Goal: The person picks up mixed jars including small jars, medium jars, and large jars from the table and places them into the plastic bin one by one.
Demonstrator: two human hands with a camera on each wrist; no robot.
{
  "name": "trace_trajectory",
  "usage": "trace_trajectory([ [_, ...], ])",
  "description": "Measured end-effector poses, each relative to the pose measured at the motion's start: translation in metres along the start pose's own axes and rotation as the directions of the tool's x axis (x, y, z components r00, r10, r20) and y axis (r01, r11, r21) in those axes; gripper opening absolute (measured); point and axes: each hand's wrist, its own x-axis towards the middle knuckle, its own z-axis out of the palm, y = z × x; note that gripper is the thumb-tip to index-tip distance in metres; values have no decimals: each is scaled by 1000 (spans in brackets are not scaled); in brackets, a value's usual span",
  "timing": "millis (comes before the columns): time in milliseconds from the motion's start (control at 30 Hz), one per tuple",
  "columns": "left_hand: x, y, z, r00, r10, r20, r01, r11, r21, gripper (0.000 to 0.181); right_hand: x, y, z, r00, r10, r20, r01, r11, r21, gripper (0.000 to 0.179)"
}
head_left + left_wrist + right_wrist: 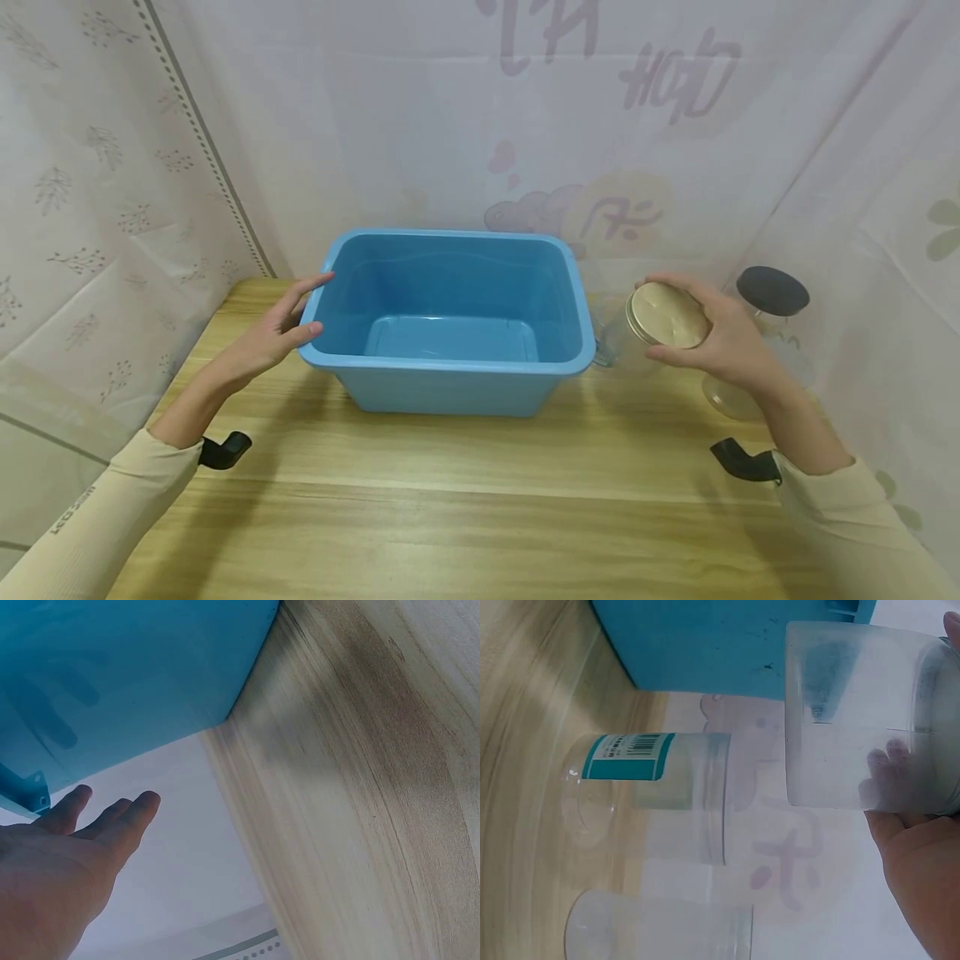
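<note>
Jar [663,319] in curled right fingers [686,284], left fingers [298,293] spread at bin [450,363], barcode label [630,756] on neighbouring jar [679,829]

tub [450,388]: 1 | hands [261,337] [726,337]: 2 | lids [667,317] [772,290]: 2 | clear jars, right wrist view [840,735] [671,799] [660,930]: 3 | table [450,517]: 1

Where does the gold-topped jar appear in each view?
Head: the gold-topped jar is right of centre, in the right hand.
Left wrist: not in the picture.
Right wrist: upper right, reaching the picture's right edge.
Shared landmark: the blue tub, in all three.
</note>
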Motion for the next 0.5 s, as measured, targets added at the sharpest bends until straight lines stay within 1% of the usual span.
trace_trajectory([
  [100,0,0,0,1000,-1,-1,1,1000,-5,67,2,-2,-3,1000,0,-2,0,1000,-7,96],
  [200,0,-1,1,1000,-5,-4,5,1000,-10,67,5,-5,-6,1000,-10,-1,10,1000,17,96],
  [267,0,0,1,1000,-4,-5,4,1000,-12,67,6,-7,-8,1000,-4,-4,4,1000,27,96],
  [500,0,0,0,1000,4,1,-4,1000,-12,66,9,-16,-15,998,62,-18,-62,998,13,97],
])
